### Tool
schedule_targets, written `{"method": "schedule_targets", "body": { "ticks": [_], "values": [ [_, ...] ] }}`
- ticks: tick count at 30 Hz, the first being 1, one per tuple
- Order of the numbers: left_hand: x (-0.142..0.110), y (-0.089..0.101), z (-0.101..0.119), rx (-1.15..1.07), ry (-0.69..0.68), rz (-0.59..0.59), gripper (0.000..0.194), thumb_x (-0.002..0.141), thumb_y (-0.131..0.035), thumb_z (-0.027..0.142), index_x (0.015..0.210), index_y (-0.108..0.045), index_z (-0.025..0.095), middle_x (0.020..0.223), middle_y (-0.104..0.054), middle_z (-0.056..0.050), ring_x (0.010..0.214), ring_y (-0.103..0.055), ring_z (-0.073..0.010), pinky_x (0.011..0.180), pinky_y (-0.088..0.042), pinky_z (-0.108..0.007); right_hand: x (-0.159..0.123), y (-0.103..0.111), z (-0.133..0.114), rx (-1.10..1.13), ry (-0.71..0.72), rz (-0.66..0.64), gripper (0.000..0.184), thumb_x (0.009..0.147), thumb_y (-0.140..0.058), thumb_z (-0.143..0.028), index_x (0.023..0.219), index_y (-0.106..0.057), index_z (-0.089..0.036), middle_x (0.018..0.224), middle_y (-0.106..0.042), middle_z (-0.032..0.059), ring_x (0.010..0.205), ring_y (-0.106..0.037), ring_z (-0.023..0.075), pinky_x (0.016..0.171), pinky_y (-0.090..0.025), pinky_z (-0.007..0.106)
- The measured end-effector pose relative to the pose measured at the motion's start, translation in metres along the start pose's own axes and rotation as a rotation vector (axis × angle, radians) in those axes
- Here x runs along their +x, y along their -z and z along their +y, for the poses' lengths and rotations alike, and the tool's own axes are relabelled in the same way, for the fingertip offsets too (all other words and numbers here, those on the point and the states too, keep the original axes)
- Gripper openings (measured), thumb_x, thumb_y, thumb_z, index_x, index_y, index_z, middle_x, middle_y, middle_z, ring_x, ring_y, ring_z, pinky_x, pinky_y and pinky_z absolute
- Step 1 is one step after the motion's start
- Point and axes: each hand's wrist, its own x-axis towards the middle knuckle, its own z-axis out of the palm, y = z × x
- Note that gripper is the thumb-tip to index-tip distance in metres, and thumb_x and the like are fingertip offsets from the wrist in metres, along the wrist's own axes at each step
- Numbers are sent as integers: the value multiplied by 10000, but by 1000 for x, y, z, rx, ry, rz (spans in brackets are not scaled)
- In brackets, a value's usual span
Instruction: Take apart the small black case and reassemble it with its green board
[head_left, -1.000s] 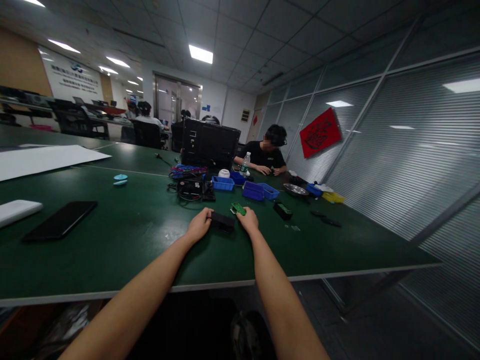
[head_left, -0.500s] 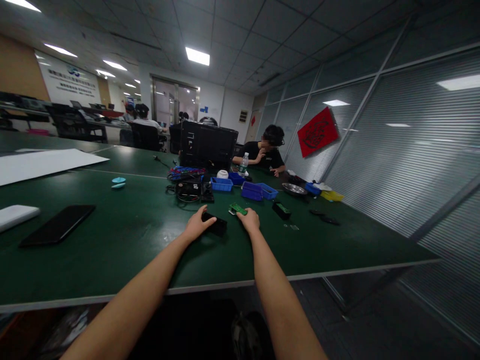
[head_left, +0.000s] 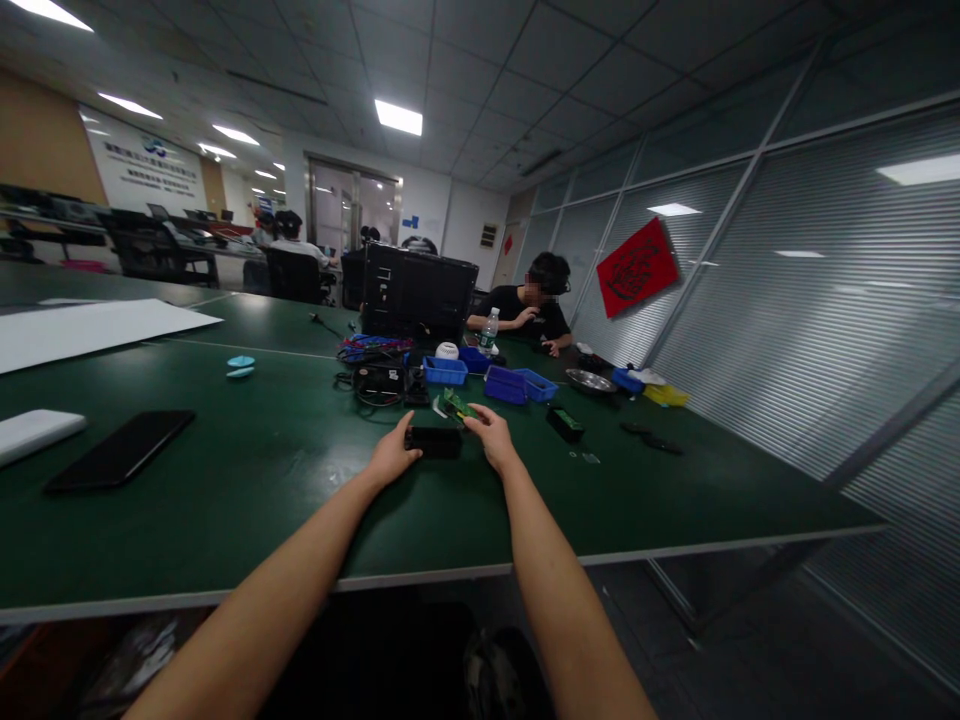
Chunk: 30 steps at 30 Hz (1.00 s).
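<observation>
My left hand (head_left: 393, 452) grips the left end of a small black box-shaped case (head_left: 436, 442) at the table's middle. Pinched in the fingers of my right hand (head_left: 491, 437) is a green circuit board (head_left: 456, 404), held tilted just above and behind the case. A pale piece (head_left: 439, 407) shows at the board's left end; I cannot make out what it is. To the right lies a second black case (head_left: 565, 423) with a green board in it. Small clear pieces (head_left: 591, 458) are on the table nearer to me.
Blue bins (head_left: 445, 371), a power adapter (head_left: 379, 380) with cables, a water bottle (head_left: 490, 330) and a monitor (head_left: 418, 293) stand behind. A metal dish (head_left: 590, 381) is at the right. A black tablet-like slab (head_left: 124, 450) lies left. Another person (head_left: 525, 305) sits across the table.
The circuit board has moved slightly left and is now tilted up behind the case. My left hand has turned the black case level, its long side facing me.
</observation>
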Motion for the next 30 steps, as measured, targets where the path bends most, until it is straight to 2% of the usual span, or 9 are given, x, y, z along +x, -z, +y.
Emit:
{"method": "schedule_targets", "body": {
  "ticks": [3, 7, 11, 15, 22, 27, 30],
  "values": [
    [-1, 0, 2, -31, -17, 5, 803, 643, -585, 109, 1358, -228, 191, 1183, -557, -87, 975, -578, -173, 857, -434, -284, -5, -3, -3, -18, 82, -123, 484, 636, -633, -363, 1081, -590, -177, 787, -595, 1, 716, -528, 131, 701, -411, 252],
    [0, -2, 1, -67, -39, 19, 785, 652, -555, 65, 1357, -228, 178, 1239, -519, -90, 1105, -505, -161, 894, -415, -259, -11, -7, -10, -126, 163, -203, 414, 635, -639, -327, 1029, -620, -201, 891, -593, 8, 799, -518, 139, 767, -396, 261],
    [0, -2, 1, -53, -29, 27, 769, 668, -548, 62, 1358, -230, 185, 1249, -512, -83, 1119, -496, -161, 914, -404, -261, -12, -9, -12, -191, 159, -160, 404, 646, -628, -318, 1033, -616, -202, 958, -594, 21, 820, -516, 141, 772, -398, 260],
    [0, -2, 2, -22, -7, 33, 750, 671, -543, 59, 1352, -251, 170, 1243, -520, -73, 1099, -511, -153, 923, -392, -239, -9, -11, -9, -182, 143, -107, 407, 634, -638, -318, 1014, -625, -172, 894, -600, 31, 767, -513, 142, 745, -401, 273],
    [1, -4, -1, 26, -25, 48, 726, 687, -533, 83, 1350, -264, 204, 1238, -522, -53, 1102, -506, -166, 922, -392, -259, -11, -14, -8, -205, 151, -152, 392, 602, -677, -305, 969, -640, -173, 881, -586, 34, 773, -503, 143, 750, -401, 284],
    [1, -4, -2, 30, -33, 70, 714, 681, -527, 79, 1342, -281, 192, 1220, -536, -54, 1085, -518, -162, 925, -390, -258, -9, -14, -7, -119, 78, -153, 531, 614, -678, -348, 1104, -567, -175, 977, -592, 58, 825, -518, 142, 771, -410, 284],
    [1, -4, -2, 25, -40, 84, 708, 674, -524, 70, 1335, -296, 180, 1214, -539, -62, 1078, -522, -162, 926, -390, -256, -9, -13, -6, -136, 66, -154, 497, 642, -656, -361, 1085, -577, -148, 955, -604, 69, 809, -528, 144, 771, -414, 293]
  ]
}}
